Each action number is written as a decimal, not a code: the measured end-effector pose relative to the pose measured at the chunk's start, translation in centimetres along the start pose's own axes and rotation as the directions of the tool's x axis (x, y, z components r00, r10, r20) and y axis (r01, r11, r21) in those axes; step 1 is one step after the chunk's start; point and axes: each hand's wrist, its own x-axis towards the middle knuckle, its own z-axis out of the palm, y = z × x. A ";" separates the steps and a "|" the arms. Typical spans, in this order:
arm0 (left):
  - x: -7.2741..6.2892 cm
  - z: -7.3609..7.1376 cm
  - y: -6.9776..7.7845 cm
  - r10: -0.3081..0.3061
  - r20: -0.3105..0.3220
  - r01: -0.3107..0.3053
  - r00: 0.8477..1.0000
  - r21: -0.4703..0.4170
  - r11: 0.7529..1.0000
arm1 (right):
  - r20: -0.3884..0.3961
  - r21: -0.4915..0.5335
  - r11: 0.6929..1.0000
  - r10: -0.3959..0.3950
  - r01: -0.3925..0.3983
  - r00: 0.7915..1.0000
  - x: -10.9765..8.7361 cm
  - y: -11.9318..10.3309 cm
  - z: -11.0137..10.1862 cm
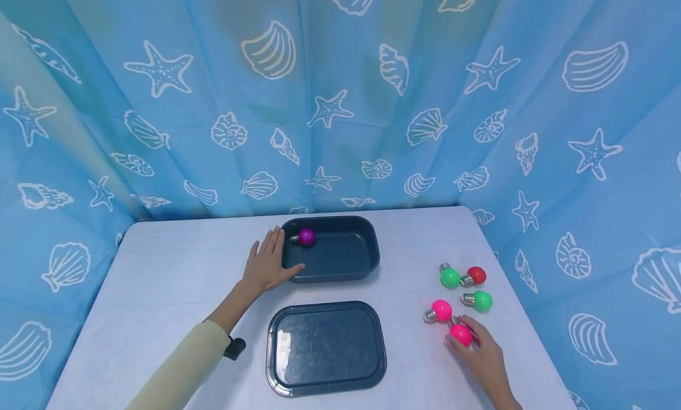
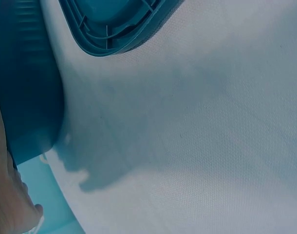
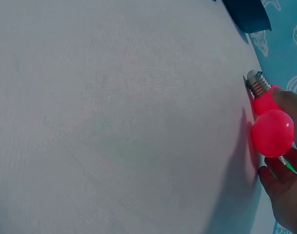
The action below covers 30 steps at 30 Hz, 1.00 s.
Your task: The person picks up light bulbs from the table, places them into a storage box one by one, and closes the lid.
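My left hand lies with straight, spread fingers against the left side of a dark blue plastic box, the thumb over its front rim. Inside the box, at the left, rests a purple light bulb with a silver screw base. At the right of the table my right hand holds a pink light bulb between thumb and fingers, its base pointing away. Another pink bulb lies just beyond it. In the right wrist view the held bulb partly covers that other one.
The box's dark blue lid lies flat in front of the box. Two green bulbs, one farther back and one nearer, lie with a red bulb by the table's right edge. A blue shell-patterned curtain hangs behind.
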 end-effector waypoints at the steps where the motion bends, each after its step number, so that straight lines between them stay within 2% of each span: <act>1: 0.0 0.0 0.0 -0.001 -0.001 0.001 1.000 0.000 1.000 | 0.004 0.000 1.000 0.006 -0.006 1.000 0.0 0.0 0.0; 15: 0.1 0.2 -0.1 -0.007 0.001 0.007 1.000 0.005 1.000 | 0.015 0.004 0.998 0.058 -0.058 0.998 0.4 0.2 0.4; 22: 0.1 0.2 -0.2 -0.005 -0.001 0.005 1.000 0.003 1.000 | 0.005 0.002 0.994 0.108 -0.108 0.994 0.4 0.3 0.5; 30: 0.1 0.1 -0.2 0.002 -0.001 -0.002 1.000 0.012 1.000 | -0.001 0.003 0.994 0.113 -0.113 0.994 0.3 0.3 0.2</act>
